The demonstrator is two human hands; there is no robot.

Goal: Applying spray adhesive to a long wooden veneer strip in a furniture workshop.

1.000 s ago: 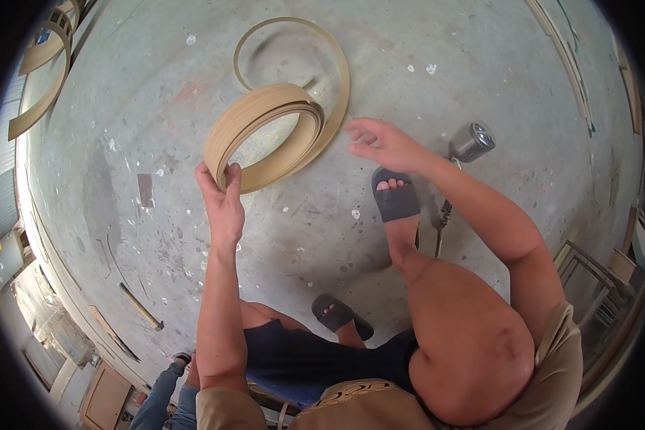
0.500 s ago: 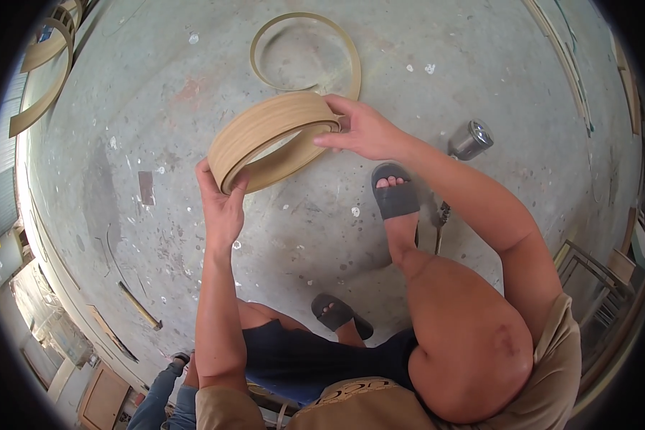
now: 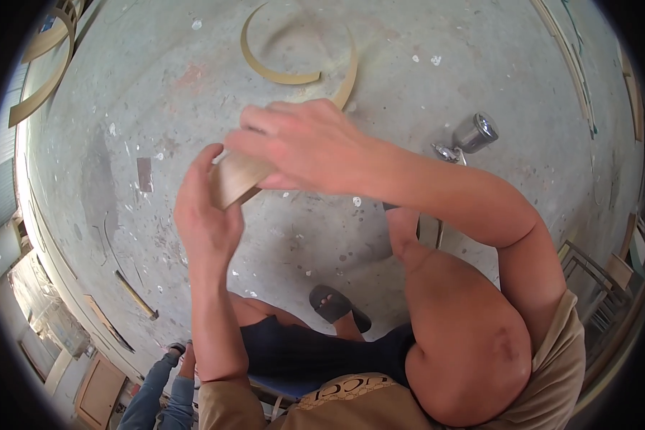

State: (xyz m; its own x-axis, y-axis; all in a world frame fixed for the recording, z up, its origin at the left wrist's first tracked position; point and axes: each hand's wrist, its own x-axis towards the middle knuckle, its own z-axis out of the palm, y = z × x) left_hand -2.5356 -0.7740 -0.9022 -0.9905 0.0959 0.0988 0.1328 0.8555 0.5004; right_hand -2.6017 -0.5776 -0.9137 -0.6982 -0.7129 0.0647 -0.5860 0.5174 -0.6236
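A roll of wood-coloured edge banding (image 3: 238, 178) is held up over the floor between both hands. My left hand (image 3: 209, 208) is closed round its left end, thumb on the near side and fingers on the far side. My right hand (image 3: 301, 147) lies over the roll from above, its fingers curled on it and blurred by motion; most of the roll is hidden beneath it. A loose curl of the same strip (image 3: 350, 68) loops over the floor beyond and runs down behind my right hand, its free end showing.
A metal spray gun with a cup (image 3: 476, 135) lies to the right of my hands. A hammer (image 3: 136, 295) and a small brown rectangle (image 3: 145, 175) lie at left. More curled strips (image 3: 46, 97) hang at the far left. Another person's legs (image 3: 161, 390) show at lower left.
My right hand has moved left from the roll's right end to over its top. The roll is now more covered and nearer my left hand. The curl on the floor has shifted and opened.
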